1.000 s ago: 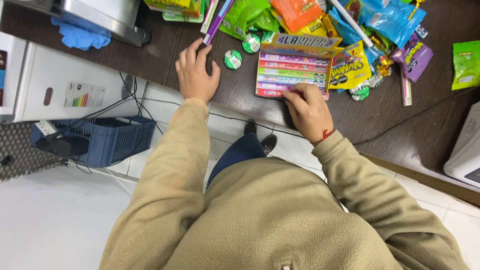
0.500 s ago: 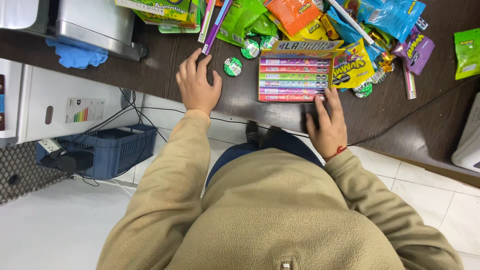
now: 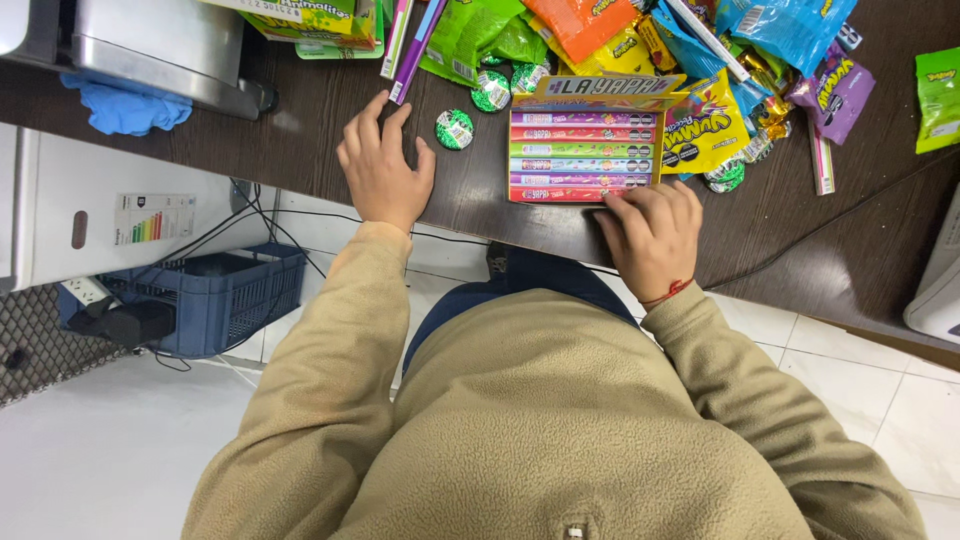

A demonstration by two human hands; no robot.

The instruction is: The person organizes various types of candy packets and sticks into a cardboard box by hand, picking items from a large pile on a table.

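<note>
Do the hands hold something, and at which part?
Nothing is held. The left hand lies flat on the table; the right hand touches the candy box at its near edge.

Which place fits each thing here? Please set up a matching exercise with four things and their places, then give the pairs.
Things:
1. left hand
2. right hand
3. blue cloth
4. blue crate

Places:
A. on the floor under the counter
B. at the near edge of the open candy box
C. flat on the dark counter, beside a round green candy
D. on the counter by the metal appliance

Pairs: 1-C, 2-B, 3-D, 4-A
</note>
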